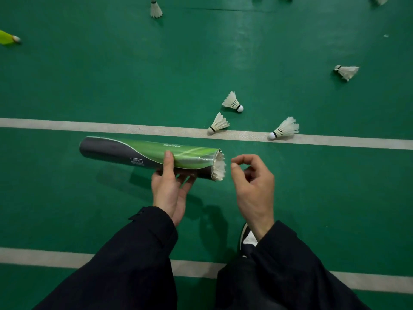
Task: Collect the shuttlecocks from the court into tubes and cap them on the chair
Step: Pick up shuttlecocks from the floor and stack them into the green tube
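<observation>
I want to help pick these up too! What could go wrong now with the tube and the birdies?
The tube is held level in the left hand, and white feathers stick out of its open end with no cap on, so that shuttlecock might slip out if the tube tips. Pushing it in hard with the right hand could bend the feathers. Also, three shuttlecocks lie close ahead by the white line, like this one, easy to step on.

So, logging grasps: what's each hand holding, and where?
Left hand holds the shuttlecock tube near its open end; right hand holds nothing.
</observation>
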A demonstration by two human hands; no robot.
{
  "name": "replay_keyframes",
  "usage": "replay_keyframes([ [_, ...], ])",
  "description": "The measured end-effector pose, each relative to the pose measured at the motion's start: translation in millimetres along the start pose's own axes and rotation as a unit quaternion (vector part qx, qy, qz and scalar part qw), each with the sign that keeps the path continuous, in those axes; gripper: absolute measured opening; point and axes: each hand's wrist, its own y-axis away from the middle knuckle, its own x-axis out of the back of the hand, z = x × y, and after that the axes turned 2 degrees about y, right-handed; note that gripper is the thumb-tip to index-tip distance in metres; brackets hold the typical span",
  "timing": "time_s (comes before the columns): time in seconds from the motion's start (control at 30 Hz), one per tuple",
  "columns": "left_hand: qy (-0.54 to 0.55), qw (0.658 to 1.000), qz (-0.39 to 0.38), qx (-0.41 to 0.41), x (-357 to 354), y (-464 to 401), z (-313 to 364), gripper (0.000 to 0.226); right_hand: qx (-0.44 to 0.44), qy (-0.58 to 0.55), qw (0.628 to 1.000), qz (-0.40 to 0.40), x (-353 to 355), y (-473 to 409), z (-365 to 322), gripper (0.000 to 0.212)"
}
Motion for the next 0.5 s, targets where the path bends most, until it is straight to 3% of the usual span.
replay_keyframes([
  [0.1,0.025,1.000,0.006,0.007,0.0,1.6,3.5,0.059,0.035,0.030,0.989,-0.139,-0.6,12.3,0.9,0.020],
  [0.2,0.039,0.999,0.004,0.007,-2.3,1.0,4.6,0.058,-0.015,0.017,0.981,-0.191,-12.9,2.2,-1.8,0.030],
  [0.3,0.005,1.000,-0.018,-0.009,-6.3,0.4,-1.6,0.058,-0.035,0.050,0.967,-0.248,-25.4,-9.0,-9.8,0.025],
  [0.4,-0.018,0.999,-0.027,-0.020,-12.8,-7.1,-7.8,0.060,-0.118,0.060,0.944,-0.301,-28.1,-27.4,-13.1,0.022],
  [0.5,-0.031,0.999,-0.021,-0.017,-22.5,-25.3,-7.8,0.060,-0.198,-0.022,0.908,-0.369,-22.7,-54.6,-9.0,0.026],
])
